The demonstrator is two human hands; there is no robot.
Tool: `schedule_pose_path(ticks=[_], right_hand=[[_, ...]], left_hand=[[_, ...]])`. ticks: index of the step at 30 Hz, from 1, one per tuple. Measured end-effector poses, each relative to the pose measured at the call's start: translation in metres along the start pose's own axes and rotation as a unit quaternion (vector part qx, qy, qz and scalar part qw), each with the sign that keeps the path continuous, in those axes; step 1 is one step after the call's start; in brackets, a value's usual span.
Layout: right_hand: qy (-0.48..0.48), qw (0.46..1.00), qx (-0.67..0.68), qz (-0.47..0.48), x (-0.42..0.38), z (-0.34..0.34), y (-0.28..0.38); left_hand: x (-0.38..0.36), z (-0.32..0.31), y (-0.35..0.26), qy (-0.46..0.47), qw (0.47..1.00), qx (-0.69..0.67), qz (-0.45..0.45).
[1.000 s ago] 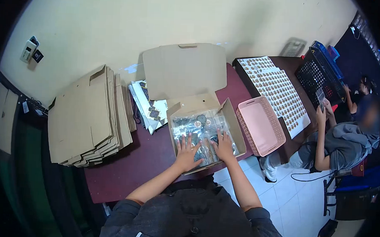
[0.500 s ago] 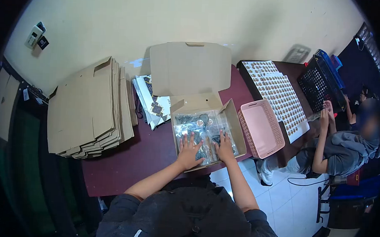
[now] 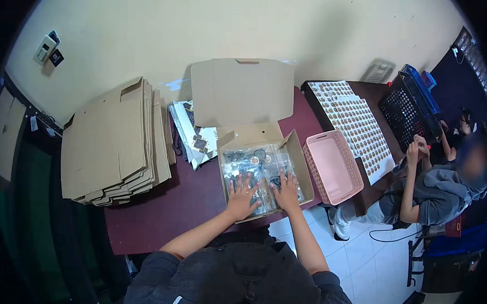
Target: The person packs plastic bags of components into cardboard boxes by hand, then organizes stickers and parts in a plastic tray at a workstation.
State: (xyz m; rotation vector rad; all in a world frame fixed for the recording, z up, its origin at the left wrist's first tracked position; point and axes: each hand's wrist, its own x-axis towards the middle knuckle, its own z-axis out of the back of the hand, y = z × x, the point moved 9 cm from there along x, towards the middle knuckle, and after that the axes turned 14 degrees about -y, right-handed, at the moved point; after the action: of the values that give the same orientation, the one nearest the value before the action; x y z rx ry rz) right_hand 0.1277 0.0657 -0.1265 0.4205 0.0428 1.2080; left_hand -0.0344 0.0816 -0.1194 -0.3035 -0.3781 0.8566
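Note:
An open cardboard box (image 3: 306, 168) sits on the dark red table, its lid (image 3: 243, 92) standing up at the back. Inside lie clear plastic bags (image 3: 243, 158) of dark items whose kind I cannot make out. My left hand (image 3: 242, 200) rests flat on the bags at the box's front left, fingers spread. On the front right of the same bags lies my right hand (image 3: 286, 194), also open with fingers apart. Neither hand grips anything.
A stack of flattened cardboard boxes (image 3: 108, 143) stands on the left, with printed white papers (image 3: 192, 141) beside it. To the right are a pink basket (image 3: 335, 167), sheets of round stickers (image 3: 359, 124) and a black crate (image 3: 408, 110). A seated person (image 3: 437, 196) works at far right.
My hands stay flat on the bags, shifted very slightly. The view has moved a little.

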Motion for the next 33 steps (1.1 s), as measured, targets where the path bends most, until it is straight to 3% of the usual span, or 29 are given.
schedule_pose_path(ticks=[8, 10, 12, 14, 16, 18, 20, 23, 28, 29, 33], right_hand=[[-0.072, 0.995, 0.064, 0.003, 0.001, 0.022, 0.01], [-0.085, 0.988, 0.101, 0.08, 0.001, 0.037, 0.036], [-0.119, 0.981, 0.125, 0.089, -0.003, 0.035, 0.048], [-0.032, 0.964, 0.243, 0.099, -0.011, 0.011, 0.057], [-0.03, 0.967, 0.234, 0.097, -0.017, 0.013, 0.066], [-0.025, 0.969, 0.228, 0.094, -0.02, 0.017, 0.069], [-0.055, 0.979, 0.149, 0.126, -0.02, 0.026, 0.07], [-0.072, 0.977, 0.151, 0.129, -0.021, 0.024, 0.069], [-0.082, 0.977, 0.175, 0.09, -0.017, 0.024, 0.064], [-0.136, 0.966, 0.195, 0.104, -0.018, 0.031, 0.065], [-0.188, 0.956, 0.19, 0.123, -0.025, 0.057, 0.069]], left_hand=[[-0.003, -0.006, 0.006, 0.0, 0.999, -0.021, 0.029], [-0.002, -0.005, 0.005, -0.003, 0.999, -0.023, 0.03], [-0.001, -0.008, 0.006, 0.017, 0.999, -0.009, 0.044], [0.0, 0.0, 0.003, -0.002, 0.998, -0.033, 0.047], [0.0, 0.013, -0.003, -0.019, 0.997, -0.057, 0.053], [-0.001, 0.033, -0.014, -0.065, 0.998, 0.006, 0.008], [-0.004, 0.035, -0.02, -0.057, 0.998, 0.014, -0.016], [-0.014, 0.01, -0.01, 0.001, 1.0, -0.022, -0.022], [-0.018, 0.004, -0.004, 0.0, 0.999, -0.012, -0.037], [-0.019, 0.013, -0.004, -0.026, 0.999, -0.012, -0.031], [-0.005, 0.058, 0.004, -0.067, 0.998, 0.016, -0.002]])
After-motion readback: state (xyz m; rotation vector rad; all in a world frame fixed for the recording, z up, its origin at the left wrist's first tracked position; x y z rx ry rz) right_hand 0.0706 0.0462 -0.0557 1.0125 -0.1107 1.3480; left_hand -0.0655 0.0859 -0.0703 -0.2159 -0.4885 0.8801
